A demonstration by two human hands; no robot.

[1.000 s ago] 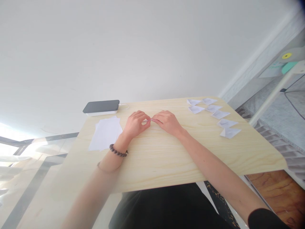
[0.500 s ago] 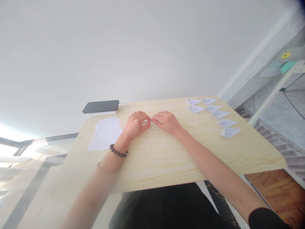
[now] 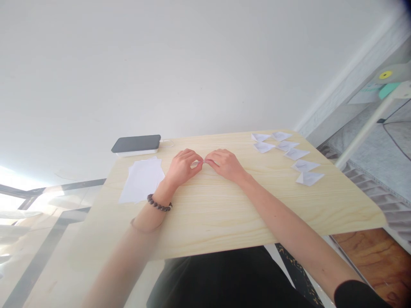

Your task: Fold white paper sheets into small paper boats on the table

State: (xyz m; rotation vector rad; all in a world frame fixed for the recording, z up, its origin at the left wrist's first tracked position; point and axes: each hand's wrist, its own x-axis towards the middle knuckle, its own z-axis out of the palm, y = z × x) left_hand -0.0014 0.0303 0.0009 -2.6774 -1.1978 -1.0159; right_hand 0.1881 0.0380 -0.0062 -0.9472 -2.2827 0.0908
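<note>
My left hand (image 3: 183, 167) and my right hand (image 3: 226, 164) meet at the middle of a light wooden table (image 3: 224, 214). Both have their fingers curled and pinched on a small piece of white paper (image 3: 195, 164), which is mostly hidden between them. A dark bead bracelet (image 3: 159, 204) is on my left wrist. A stack of flat white sheets (image 3: 142, 179) lies just left of my left hand.
Several folded white paper pieces (image 3: 290, 156) lie in two rows at the table's far right. A dark phone on a white base (image 3: 136, 144) sits at the far left corner, against a white wall. A glass surface lies to the left of the table.
</note>
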